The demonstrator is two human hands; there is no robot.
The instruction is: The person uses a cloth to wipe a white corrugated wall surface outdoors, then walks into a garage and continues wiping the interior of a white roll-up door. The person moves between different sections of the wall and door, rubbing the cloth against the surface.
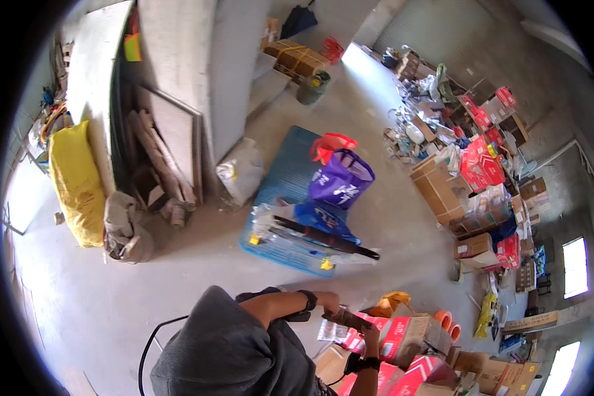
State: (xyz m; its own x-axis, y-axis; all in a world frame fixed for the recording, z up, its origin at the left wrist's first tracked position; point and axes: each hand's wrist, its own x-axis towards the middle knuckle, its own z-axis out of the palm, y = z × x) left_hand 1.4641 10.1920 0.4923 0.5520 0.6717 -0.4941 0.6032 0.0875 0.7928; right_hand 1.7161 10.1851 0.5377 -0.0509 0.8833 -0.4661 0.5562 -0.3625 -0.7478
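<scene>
A long, dark brown piece spans between my two hands; its exact kind is too small to make out. My left hand is closed at its left end, my right hand at its right end. Black bands circle both wrists. Just beneath lie red and brown cardboard boxes. Beside my left hand is a clear, pale packet. An orange-yellow bag rests behind the boxes, with orange rings to its right.
Ahead, a blue slatted platform carries a purple bag, a red bag and a plastic-wrapped black bar. Cartons and clutter line the right side. A full yellow sack leans against boards at left.
</scene>
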